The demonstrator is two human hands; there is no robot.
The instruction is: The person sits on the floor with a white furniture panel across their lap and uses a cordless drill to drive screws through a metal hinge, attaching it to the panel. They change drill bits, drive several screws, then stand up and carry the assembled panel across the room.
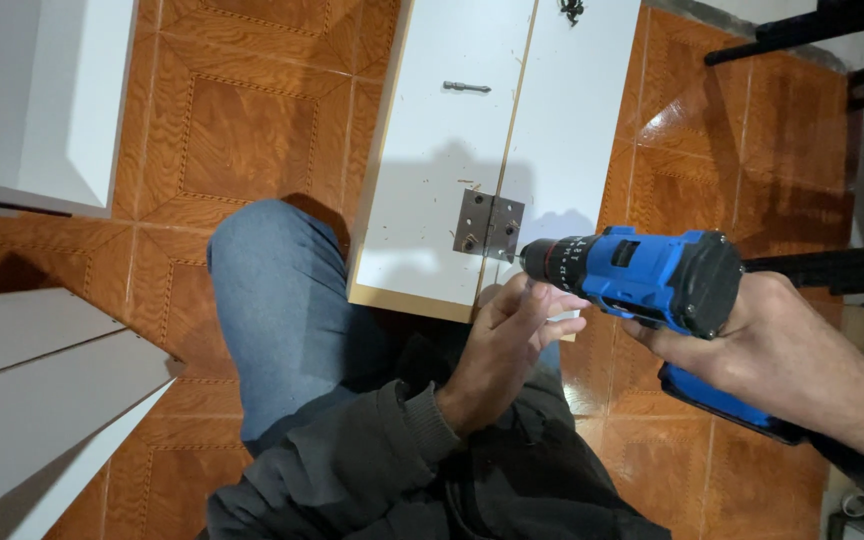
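My right hand (782, 350) grips a blue and black cordless drill (642, 275), its tip pointing left at a grey metal hinge (488, 225). The hinge spans the seam between two white boards (422, 150) lying on the floor. My left hand (512, 335) is just under the drill's chuck, fingers spread and lightly curled, near the boards' front edge. A loose drill bit (467, 87) lies on the left board farther away. Wood dust speckles the boards around the hinge.
My knee in blue jeans (277, 300) rests on the orange patterned tile floor (232, 130). White panels stand at the left (42, 90) and lower left (42, 400). Dark furniture legs (802, 30) cross the upper right.
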